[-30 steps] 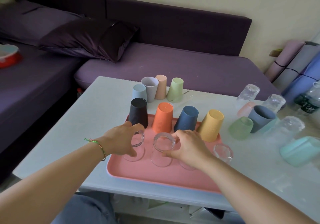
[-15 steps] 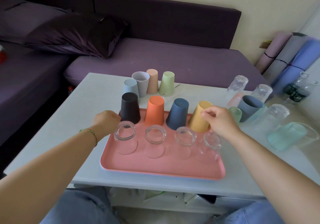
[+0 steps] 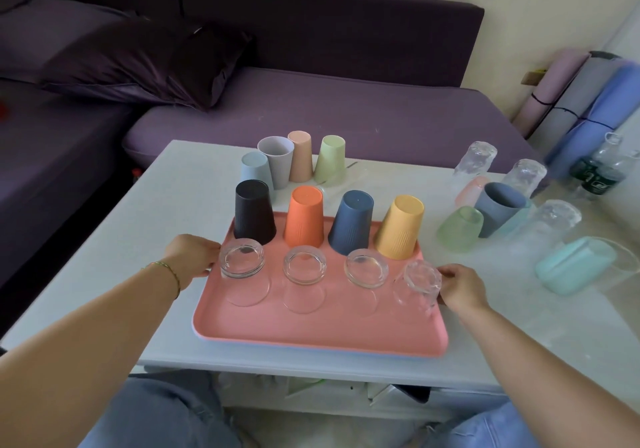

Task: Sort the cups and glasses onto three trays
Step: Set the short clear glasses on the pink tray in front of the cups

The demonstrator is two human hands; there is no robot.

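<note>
A pink tray (image 3: 311, 326) lies at the table's near edge, with a pale blue tray edge (image 3: 311, 352) showing under it. Its back row holds upside-down black (image 3: 254, 212), orange (image 3: 304, 217), navy (image 3: 351, 222) and yellow (image 3: 400, 228) cups. Several clear glasses stand upside down in front, from the leftmost glass (image 3: 242, 264) to the rightmost glass (image 3: 417, 285). My left hand (image 3: 192, 257) curls on the tray's left rim. My right hand (image 3: 460, 288) holds the right rim, beside the rightmost glass.
Pastel cups (image 3: 294, 160) stand behind the tray. To the right are more clear glasses (image 3: 476, 160), a grey-blue cup (image 3: 498, 205), a green cup (image 3: 460, 228) and a mint cup (image 3: 571, 264) on its side. Bottles (image 3: 602, 170) and rolled mats (image 3: 588, 101) are far right. A purple sofa lies behind.
My right hand has dropped from the yellow cup to the tray's right rim. My left hand has shifted to the left rim. The glasses stand free of both hands.
</note>
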